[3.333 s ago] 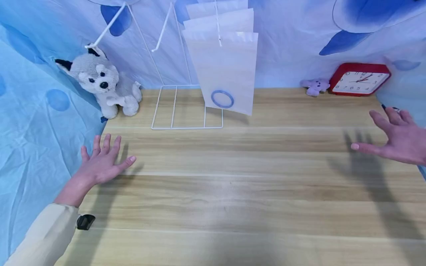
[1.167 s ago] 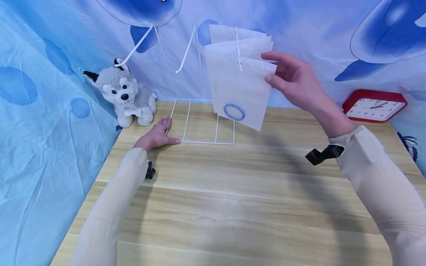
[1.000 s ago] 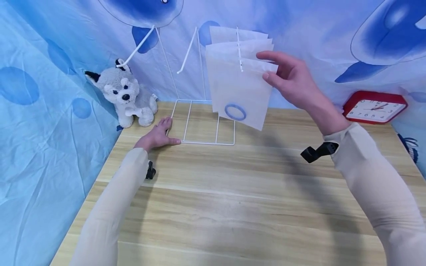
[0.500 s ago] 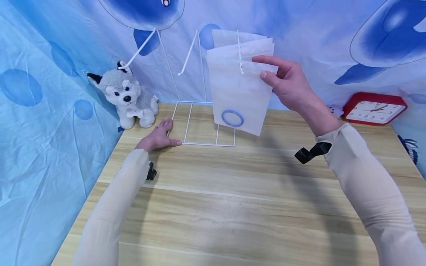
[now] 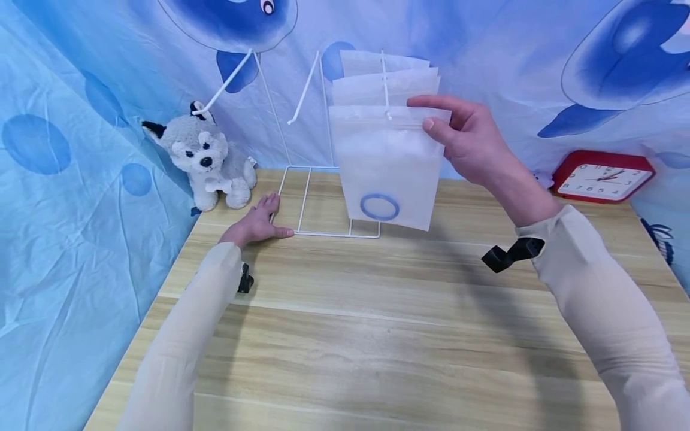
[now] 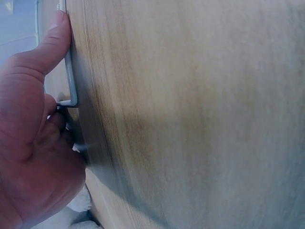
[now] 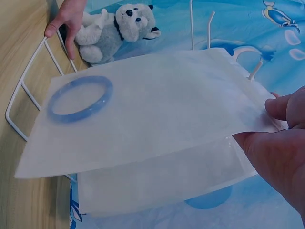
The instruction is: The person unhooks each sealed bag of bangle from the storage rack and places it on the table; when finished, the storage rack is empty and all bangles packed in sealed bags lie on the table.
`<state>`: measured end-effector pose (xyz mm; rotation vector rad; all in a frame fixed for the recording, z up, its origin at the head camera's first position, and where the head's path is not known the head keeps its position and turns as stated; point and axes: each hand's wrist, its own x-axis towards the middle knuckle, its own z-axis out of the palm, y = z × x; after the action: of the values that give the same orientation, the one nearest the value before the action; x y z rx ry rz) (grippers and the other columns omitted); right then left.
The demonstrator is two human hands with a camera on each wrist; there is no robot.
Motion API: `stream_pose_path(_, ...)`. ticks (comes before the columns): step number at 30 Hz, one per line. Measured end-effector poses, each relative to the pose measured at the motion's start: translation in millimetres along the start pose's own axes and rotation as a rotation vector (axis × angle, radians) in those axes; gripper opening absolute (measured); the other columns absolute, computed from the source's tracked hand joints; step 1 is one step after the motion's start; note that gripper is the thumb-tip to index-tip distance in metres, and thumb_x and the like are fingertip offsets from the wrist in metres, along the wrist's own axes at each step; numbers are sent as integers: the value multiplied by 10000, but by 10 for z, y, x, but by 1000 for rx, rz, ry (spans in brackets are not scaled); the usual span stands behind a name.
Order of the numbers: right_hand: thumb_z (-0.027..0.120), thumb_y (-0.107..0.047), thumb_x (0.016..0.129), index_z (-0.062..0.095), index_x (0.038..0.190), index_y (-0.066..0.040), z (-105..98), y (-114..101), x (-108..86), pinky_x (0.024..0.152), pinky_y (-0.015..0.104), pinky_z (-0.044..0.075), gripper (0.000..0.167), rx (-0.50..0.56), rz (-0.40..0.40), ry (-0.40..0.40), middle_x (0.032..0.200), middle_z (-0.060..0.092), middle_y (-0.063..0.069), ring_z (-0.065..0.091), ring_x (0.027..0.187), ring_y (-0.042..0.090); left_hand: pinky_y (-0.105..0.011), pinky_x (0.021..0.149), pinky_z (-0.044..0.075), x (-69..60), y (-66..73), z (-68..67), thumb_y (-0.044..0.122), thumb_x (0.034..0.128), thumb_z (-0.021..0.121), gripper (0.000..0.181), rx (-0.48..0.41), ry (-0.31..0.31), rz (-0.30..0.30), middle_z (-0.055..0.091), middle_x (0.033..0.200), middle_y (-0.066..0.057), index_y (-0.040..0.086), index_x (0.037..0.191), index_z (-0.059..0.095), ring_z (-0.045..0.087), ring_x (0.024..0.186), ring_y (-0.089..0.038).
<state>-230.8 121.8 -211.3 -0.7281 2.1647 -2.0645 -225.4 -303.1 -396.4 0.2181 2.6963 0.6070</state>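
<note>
A white wire rack (image 5: 302, 233) stands at the back of the table, with prongs projecting at its top. My left hand (image 5: 253, 222) holds the front left corner of its base; in the left wrist view the thumb (image 6: 55, 40) lies on the wire and the other fingers bend beside the corner. Several frosted white zip bags hang on the right prong (image 5: 386, 90). My right hand (image 5: 471, 136) pinches the top right edge of the front bag (image 5: 388, 161) between thumb and forefinger. A blue ring, like a bangle (image 7: 81, 99), shows through this bag near its bottom.
A grey and white plush dog (image 5: 202, 158) sits left of the rack. At the back right stands a red clock (image 5: 602, 176), with a small purple plush (image 5: 543, 178) partly behind my right arm. Printed blue cloth (image 5: 485, 48) hangs behind the wooden table (image 5: 366, 335).
From spread above the table, my left hand came to the rack's base and my right to the front bag. Lately the front bag has swung forward, its top dropping away from the bags behind.
</note>
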Motion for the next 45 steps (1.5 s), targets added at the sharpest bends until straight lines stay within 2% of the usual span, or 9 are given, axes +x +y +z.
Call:
stream_pose_path(9,589,-109,1016,699,1295,-181,11,-111,-117,415,309,139,309,-97,30,8,544,242,14,195,407,188,-560,1182,-36,-3,-7,-4,401,922,717,1087,-1,-2,2,-72,1617,-285,-100,1545,-19,-116,1482,-415)
stream_pose_path(16,614,-55,992,720,1252,-119,-23,-205,-207,408,241,239,288,82,-18,-41,592,443,91,334,447,186,-560,1181,-39,-23,4,-59,425,931,699,1093,10,-20,-5,-99,1619,-271,-79,1548,-50,-130,1481,-406)
stream_pose_path(20,626,-35,978,712,1255,-81,-82,-295,-248,608,173,515,294,146,-23,-40,934,647,164,635,783,233,-557,1183,-41,-10,14,-122,424,934,694,1089,13,-8,0,-101,1621,-267,-74,1551,-52,-131,1483,-401)
stream_pose_path(25,640,-53,971,671,1299,-40,-194,-386,-358,832,271,571,330,186,7,-37,1272,583,209,598,1111,317,-541,1186,-47,-6,52,-184,437,937,689,1093,12,-13,1,-110,1626,-250,-63,1554,-62,-141,1486,-382)
stream_pose_path(28,629,-42,973,648,1315,-7,-298,-391,-447,810,246,571,344,193,-3,-45,1293,584,203,602,1094,302,-539,1186,-49,-20,72,-198,443,936,688,1096,13,-22,-4,-114,1628,-241,-60,1555,-63,-145,1486,-375)
stream_pose_path(32,627,-33,973,650,1310,-6,-476,-348,-586,450,150,397,339,141,9,-12,1205,656,158,636,860,242,-541,1185,-48,-49,74,-189,439,934,691,1095,17,-24,-5,-111,1628,-242,-64,1555,-57,-143,1486,-376)
stream_pose_path(34,620,-25,976,647,1311,1,-572,-315,-660,426,162,367,337,124,25,1,1194,671,140,647,833,224,-547,1185,-44,-66,66,-183,441,932,691,1095,20,-25,-4,-107,1628,-246,-67,1555,-52,-142,1487,-378)
stream_pose_path(39,569,66,975,601,1316,85,-789,-184,-845,705,222,582,343,191,21,-14,1173,691,153,690,940,229,-555,1183,-43,-98,31,-159,440,939,684,1089,20,-29,-5,-103,1625,-256,-70,1553,-56,-143,1485,-384)
stream_pose_path(45,477,183,963,568,1307,148,-1078,-28,-1094,680,276,599,358,325,-5,-15,1108,712,201,715,899,250,-563,1180,-44,-106,-16,-108,436,941,683,1087,18,-36,-5,-106,1623,-261,-71,1552,-60,-143,1483,-392)
